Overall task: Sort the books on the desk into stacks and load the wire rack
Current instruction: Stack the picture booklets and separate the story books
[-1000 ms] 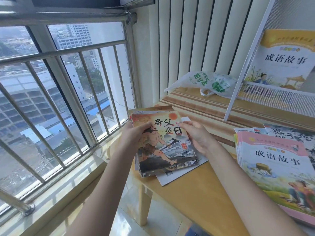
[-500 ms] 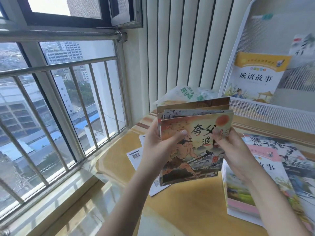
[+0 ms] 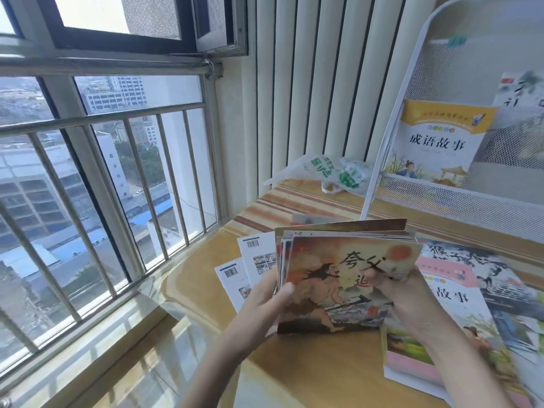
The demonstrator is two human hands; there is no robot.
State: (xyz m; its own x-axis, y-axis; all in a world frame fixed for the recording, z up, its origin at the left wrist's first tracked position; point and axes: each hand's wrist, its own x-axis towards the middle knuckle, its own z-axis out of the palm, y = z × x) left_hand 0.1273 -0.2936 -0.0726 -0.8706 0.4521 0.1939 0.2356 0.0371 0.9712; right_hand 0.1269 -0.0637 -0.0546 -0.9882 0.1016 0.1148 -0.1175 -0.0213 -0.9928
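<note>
I hold a bundle of thin picture books [image 3: 332,278] upright above the wooden desk [image 3: 323,366]. Its front cover shows a running figure under a red sun. My left hand [image 3: 265,304] grips the bundle's left edge, thumb on the cover. My right hand [image 3: 394,293] grips the right side, fingers curled over the front. Two white booklets with barcodes [image 3: 250,269] lie flat behind the bundle. A pink-covered stack [image 3: 447,328] and an ink-painting book [image 3: 506,278] lie to the right. The white wire rack [image 3: 459,198] stands at the back right with a yellow-topped book [image 3: 438,142] in it.
A crumpled plastic bag [image 3: 335,172] lies on the striped cloth [image 3: 294,207] at the desk's back. A barred window [image 3: 97,187] runs along the left, close to the desk's left edge. Vertical blinds hang behind the desk.
Both hands lifted the bundle off the desk and stood it upright, uncovering the white booklets beneath. Since half a second ago the bundle has stayed raised in much the same place.
</note>
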